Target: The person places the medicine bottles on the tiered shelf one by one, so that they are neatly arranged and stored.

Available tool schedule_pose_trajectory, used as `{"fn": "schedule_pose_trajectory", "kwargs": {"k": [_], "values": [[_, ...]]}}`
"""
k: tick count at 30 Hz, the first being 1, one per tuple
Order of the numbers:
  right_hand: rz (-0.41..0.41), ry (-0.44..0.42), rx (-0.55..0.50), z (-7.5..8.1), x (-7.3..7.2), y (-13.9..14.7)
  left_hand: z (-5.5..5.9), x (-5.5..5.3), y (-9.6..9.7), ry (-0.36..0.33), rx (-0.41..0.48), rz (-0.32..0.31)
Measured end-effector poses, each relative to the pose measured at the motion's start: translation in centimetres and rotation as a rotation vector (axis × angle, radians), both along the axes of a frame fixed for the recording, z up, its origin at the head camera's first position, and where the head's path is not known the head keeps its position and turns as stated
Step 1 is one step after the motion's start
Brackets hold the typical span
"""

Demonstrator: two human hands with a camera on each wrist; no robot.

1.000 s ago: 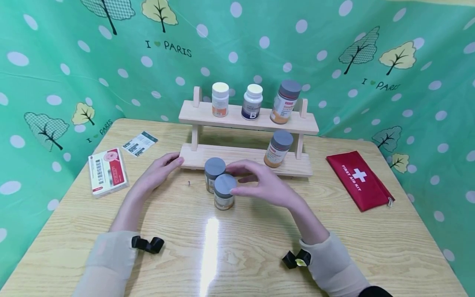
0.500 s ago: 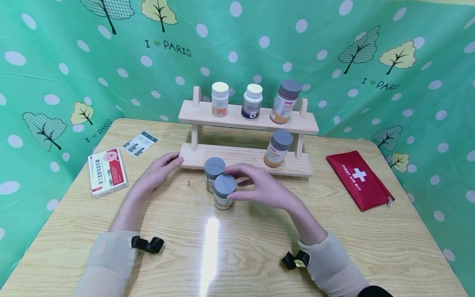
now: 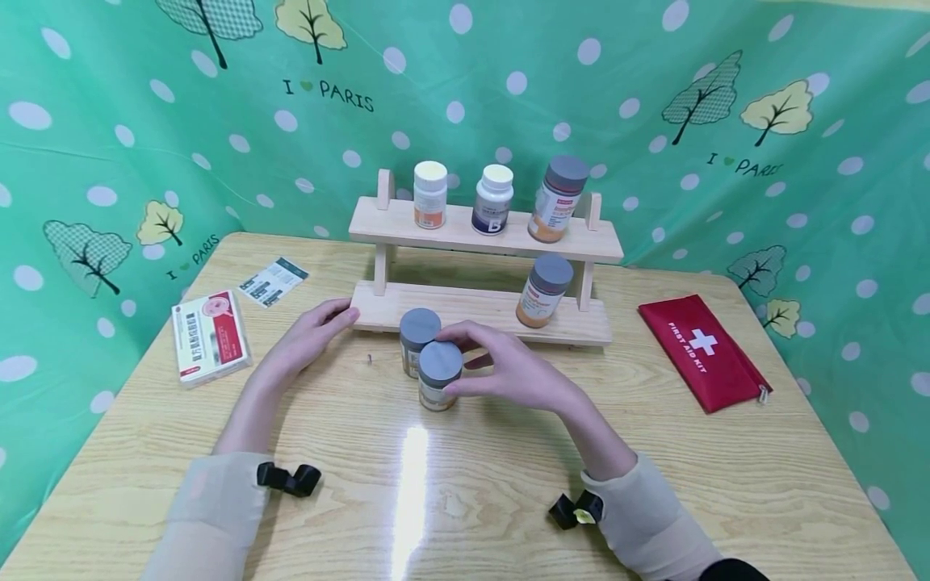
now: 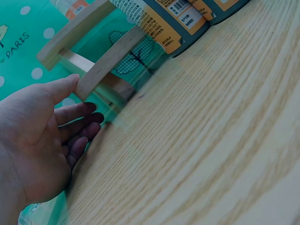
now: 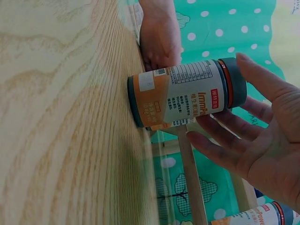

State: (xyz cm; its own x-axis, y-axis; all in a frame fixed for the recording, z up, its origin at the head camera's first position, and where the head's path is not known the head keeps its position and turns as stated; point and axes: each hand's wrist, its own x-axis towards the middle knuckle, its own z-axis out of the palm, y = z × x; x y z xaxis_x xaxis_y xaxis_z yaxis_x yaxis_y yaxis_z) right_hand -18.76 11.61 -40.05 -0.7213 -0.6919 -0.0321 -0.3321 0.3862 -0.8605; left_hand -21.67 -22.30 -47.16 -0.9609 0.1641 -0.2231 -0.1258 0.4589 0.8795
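Note:
Two supplement bottles with grey lids stand on the table before a two-tier wooden rack (image 3: 465, 311). My right hand (image 3: 508, 367) holds the nearer bottle (image 3: 438, 367) around its lid, thumb in front and forefinger at the back. In the right wrist view its orange-and-white label (image 5: 176, 93) faces the camera, with the thumb at the lid's edge. The farther bottle (image 3: 417, 331) stands against it, partly covered. My left hand (image 3: 312, 335) touches the left end of the lower shelf; in the left wrist view the thumb rests on the shelf end (image 4: 89, 82), fingers loosely bent.
Two white-capped bottles and a large grey-lidded bottle (image 3: 558, 202) stand on the upper shelf. Another grey-lidded bottle (image 3: 543, 292) is at the lower shelf's right. A medicine box (image 3: 211, 339) and a card (image 3: 274, 282) lie left, a red first aid pouch (image 3: 701, 351) right.
My right hand has shifted slightly left and its thumb and forefinger have closed in around the nearer bottle's lid. The bottles, the rack and my left hand look unchanged.

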Motion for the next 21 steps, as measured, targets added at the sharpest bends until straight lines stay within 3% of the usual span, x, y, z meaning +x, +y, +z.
{"fn": "schedule_pose_trajectory", "kwargs": {"k": [21], "values": [[-0.030,-0.007,0.006,-0.29,-0.14,-0.09,0.14,0.13,0.05,-0.003,-0.012,-0.002]]}}
